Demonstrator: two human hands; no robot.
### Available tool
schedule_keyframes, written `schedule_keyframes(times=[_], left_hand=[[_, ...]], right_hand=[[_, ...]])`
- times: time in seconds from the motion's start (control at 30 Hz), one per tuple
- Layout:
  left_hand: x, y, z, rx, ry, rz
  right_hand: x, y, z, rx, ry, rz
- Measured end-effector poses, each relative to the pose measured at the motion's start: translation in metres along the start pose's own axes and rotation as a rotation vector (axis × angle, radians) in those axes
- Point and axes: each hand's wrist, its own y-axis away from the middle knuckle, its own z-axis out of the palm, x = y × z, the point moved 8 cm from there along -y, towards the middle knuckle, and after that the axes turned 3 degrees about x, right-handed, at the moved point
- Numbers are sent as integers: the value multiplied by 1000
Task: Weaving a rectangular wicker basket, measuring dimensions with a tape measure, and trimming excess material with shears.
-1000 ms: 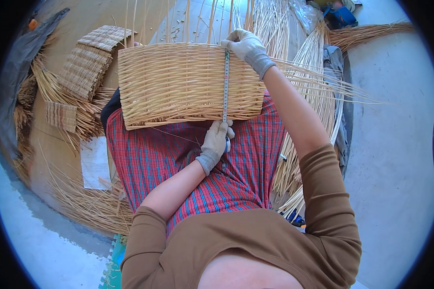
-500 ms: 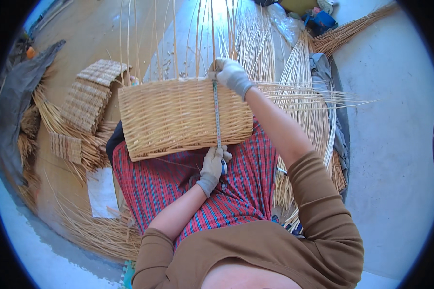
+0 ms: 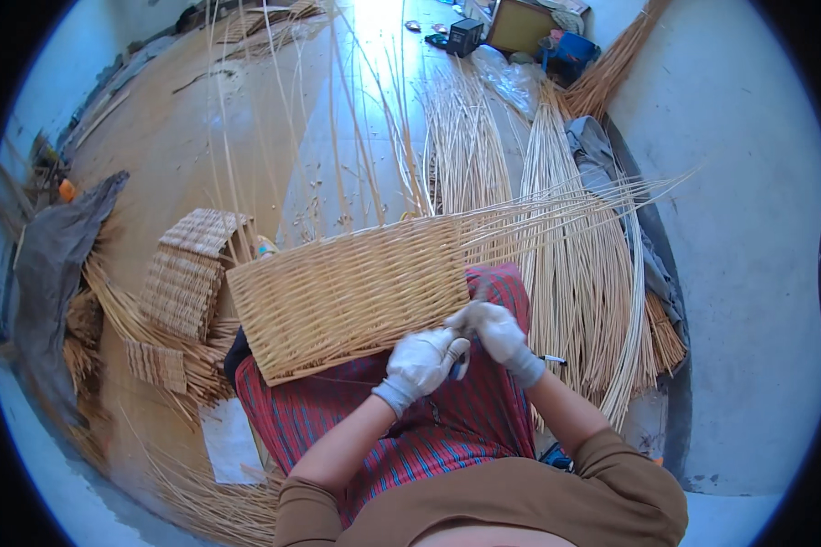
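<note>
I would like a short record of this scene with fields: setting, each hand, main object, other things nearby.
setting: a person sits on a floor, a red checked cloth over the lap
left hand: gloved, closed around a small dark object that is mostly hidden
right hand: gloved, touching the left hand, beside the basket's lower corner
main object: an unfinished wicker basket resting on the lap, loose stakes sticking out
nearby: bundles of pale willow rods on the right, a smaller woven piece on the left

Your right hand [image 3: 502, 333] has dropped from the far rim of the wicker basket [image 3: 351, 292] to meet your left hand [image 3: 421, 363] at its near edge. The measuring tape seems to be retracted between them.
</note>
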Motion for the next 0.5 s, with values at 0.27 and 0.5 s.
schedule_keyframes(times=[0.27, 0.5], left_hand=[[-22, -162, -90, 169, -619, -115], [-73, -174, -115, 200, -264, -143]], right_hand=[[41, 23, -62, 456, -626, 59], [65, 29, -72, 539, -709, -82]])
